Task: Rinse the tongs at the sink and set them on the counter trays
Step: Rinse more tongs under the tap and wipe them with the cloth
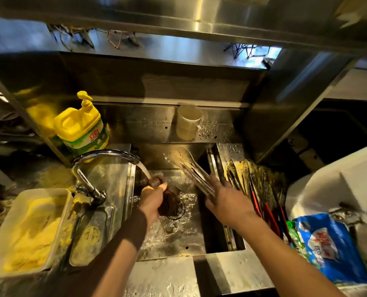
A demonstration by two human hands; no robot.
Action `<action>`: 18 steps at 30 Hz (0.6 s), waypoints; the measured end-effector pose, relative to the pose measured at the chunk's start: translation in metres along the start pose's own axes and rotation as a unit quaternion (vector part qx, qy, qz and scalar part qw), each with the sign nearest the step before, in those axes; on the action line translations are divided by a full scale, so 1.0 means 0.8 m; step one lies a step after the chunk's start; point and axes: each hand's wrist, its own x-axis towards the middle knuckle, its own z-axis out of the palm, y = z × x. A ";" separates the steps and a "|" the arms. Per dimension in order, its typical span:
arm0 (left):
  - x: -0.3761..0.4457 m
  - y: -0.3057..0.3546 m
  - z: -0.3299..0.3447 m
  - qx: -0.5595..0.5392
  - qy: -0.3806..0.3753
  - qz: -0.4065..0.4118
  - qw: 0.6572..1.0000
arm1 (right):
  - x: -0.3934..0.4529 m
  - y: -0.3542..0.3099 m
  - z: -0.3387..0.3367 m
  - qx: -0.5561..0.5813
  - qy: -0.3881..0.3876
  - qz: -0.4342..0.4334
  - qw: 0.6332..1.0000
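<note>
1. Head view: I am holding one pair of metal tongs (196, 177) in my right hand (226, 203), fingers curled round the handle end, with the blurred arms slanting up and to the left over the sink (169, 243).
2. With my left hand (151, 199) I am gripping one dark scrubbing pad (167, 200) under the stream of water (145, 171) that is running from the single chrome faucet (99, 166); the pad and the tongs are apart.
3. A heap of more tongs (257, 189) is lying on the counter just right of the basin, some with red or dark handles; they are overlapping too much for me to be counting them.
4. Water is pooling and splashing round the drain in the steel basin.
5. One yellow detergent jug (82, 129) with a pump is standing at the back left, and one clear plastic cup (187, 121) is sitting on the ledge behind the sink.
6. One white tray (26, 230) holding something yellow is resting on the counter to the left, with a small metal dish (90, 234) just beside it.
7. One blue printed bag (328, 247) is lying at the right, near a white container (336, 185).
8. Steel shelving (178, 24) is hanging overhead, and the whole wet counter is gleaming under warm, dim light.
</note>
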 end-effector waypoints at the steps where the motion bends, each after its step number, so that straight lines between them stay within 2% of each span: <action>1: -0.001 0.005 0.000 0.007 -0.004 0.006 1.000 | -0.002 -0.001 -0.002 0.088 -0.020 0.007 0.996; 2: -0.004 0.010 0.002 0.018 -0.013 0.009 1.000 | -0.005 -0.003 -0.004 0.200 -0.045 0.019 0.979; 4: -0.012 0.022 0.006 0.035 -0.030 0.015 0.999 | -0.013 -0.008 -0.011 0.407 -0.100 0.044 0.907; 6: -0.023 0.033 0.011 0.048 -0.052 0.034 0.997 | -0.022 -0.011 -0.018 0.524 -0.127 0.075 0.839; 9: -0.037 0.046 0.027 0.064 -0.100 0.071 0.990 | -0.041 -0.008 -0.027 0.629 -0.140 0.102 0.758; 11: -0.045 0.053 0.039 0.078 -0.118 0.110 0.984 | -0.052 -0.005 -0.034 0.657 -0.138 0.093 0.735; 13: -0.060 0.056 0.061 0.094 -0.137 0.142 0.976 | -0.069 0.008 -0.042 0.668 -0.118 0.088 0.729; 16: -0.082 0.059 0.091 0.107 -0.170 0.155 0.967 | -0.089 0.028 -0.055 0.667 -0.094 0.093 0.733; 18: -0.105 0.057 0.120 0.130 -0.198 0.158 0.959 | -0.111 0.050 -0.063 0.690 -0.068 0.102 0.714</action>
